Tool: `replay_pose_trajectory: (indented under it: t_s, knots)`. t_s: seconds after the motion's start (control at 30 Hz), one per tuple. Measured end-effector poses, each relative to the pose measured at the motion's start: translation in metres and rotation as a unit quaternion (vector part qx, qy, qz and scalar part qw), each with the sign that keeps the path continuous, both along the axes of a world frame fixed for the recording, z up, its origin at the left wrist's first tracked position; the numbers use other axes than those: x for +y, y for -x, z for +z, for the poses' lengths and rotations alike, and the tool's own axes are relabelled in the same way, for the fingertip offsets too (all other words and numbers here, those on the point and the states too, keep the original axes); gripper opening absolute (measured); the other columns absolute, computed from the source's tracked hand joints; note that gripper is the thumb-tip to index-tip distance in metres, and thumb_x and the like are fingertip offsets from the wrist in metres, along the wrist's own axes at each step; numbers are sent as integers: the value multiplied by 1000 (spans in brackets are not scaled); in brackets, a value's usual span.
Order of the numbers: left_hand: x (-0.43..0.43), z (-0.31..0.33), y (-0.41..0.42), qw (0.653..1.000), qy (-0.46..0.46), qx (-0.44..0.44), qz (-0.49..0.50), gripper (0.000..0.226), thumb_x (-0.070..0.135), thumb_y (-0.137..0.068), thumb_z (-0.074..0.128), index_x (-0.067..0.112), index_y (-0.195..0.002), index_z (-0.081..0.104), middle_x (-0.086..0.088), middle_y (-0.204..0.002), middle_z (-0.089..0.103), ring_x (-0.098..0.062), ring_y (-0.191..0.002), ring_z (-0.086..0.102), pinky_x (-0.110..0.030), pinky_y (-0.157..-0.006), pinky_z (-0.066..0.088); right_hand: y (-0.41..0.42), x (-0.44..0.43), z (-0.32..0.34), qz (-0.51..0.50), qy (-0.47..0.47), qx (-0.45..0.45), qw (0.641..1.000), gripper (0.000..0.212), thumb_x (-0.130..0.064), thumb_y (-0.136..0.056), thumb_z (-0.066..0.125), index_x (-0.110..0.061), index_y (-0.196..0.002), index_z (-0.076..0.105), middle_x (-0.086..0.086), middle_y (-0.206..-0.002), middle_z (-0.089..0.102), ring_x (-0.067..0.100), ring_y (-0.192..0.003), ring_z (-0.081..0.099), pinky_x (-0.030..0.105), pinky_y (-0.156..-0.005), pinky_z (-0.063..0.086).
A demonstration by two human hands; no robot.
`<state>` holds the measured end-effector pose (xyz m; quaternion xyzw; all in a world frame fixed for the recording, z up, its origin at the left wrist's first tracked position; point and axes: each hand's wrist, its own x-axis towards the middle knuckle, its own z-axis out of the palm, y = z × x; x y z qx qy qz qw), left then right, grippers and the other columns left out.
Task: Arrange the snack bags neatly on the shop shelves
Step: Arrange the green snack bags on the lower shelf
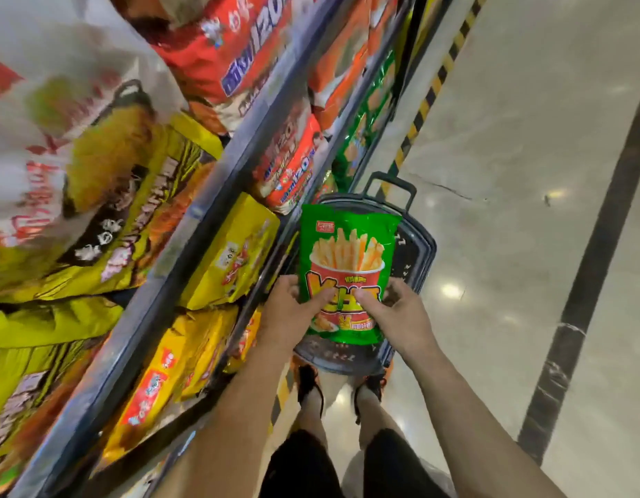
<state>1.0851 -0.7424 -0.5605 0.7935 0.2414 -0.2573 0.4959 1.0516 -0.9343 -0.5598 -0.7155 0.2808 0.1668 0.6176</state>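
- Now held directly above the dark plastic shopping basket: a glossy green foil snack bag printed with fries, face up, long axis running from the basket's near rim toward its far handle.
- Gripped at the lower end by left hand and right hand, thumbs across the printed front, fingers curled round the side edges. Both closed firmly on the bag, equally near to it.
- Left of the basket, tiered metal shop shelves running away at a slant. Puffy yellow bags just beside the basket's left rim, red-orange bags beyond them, other green bags past the far handle, too blurred to confirm a match.
- Probably the lifting stage: out of the basket, not yet shelved. Likely needs swinging left and away from the basket toward that green row, face kept outward.
- Right of the basket, polished pale floor with glare spots; yellow-black hazard stripe beyond the far handle; dark tape line well off.
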Motion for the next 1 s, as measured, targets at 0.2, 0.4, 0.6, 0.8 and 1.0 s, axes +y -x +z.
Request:
replay_pose_trajectory:
  t_s: [0.2,0.4,0.6,0.8,1.0]
  knots:
    - [-6,-106,-4,998,-15,53,-38,49,39,-84,87,25,-118,55,10,-107,67,-3,-94,65,-18,-69,48,8,3,-105,-35,-24,71,997,24,-33,-91,82,-21,-110,74,-11,-94,80,1,-79,76,13,-64,56]
    - [-7,-229,-2,993,-31,89,-71,39,29,-88,86,20,-114,58,18,-95,63,4,-81,62,-8,-53,46,19,11,-223,-74,-30,125,989,15,-30,-91,82,-24,-103,74,-6,-97,81,0,-78,76,15,-64,58]
    - [0,-344,0,987,-57,120,-91,42,39,-80,91,28,-110,63,4,-110,74,-14,-97,73,-37,-87,61,26,19,-335,-82,-24,190,978,30,-33,-91,82,-15,-113,72,-1,-103,80,10,-87,77,15,-65,56]
    - [-1,-431,1,984,-65,141,-83,43,40,-80,91,28,-115,69,4,-114,73,-18,-100,74,-46,-94,61,21,27,-422,-84,-16,246,965,34,-33,-93,80,-15,-119,69,-3,-105,76,1,-82,69,10,-62,52]
    - [1,-495,9,975,-76,183,-104,50,37,-87,86,18,-129,68,5,-119,72,-15,-103,71,-32,-90,58,21,36,-484,-86,-8,310,947,29,-36,-94,78,-20,-116,66,-6,-103,71,17,-94,67,29,-84,49]
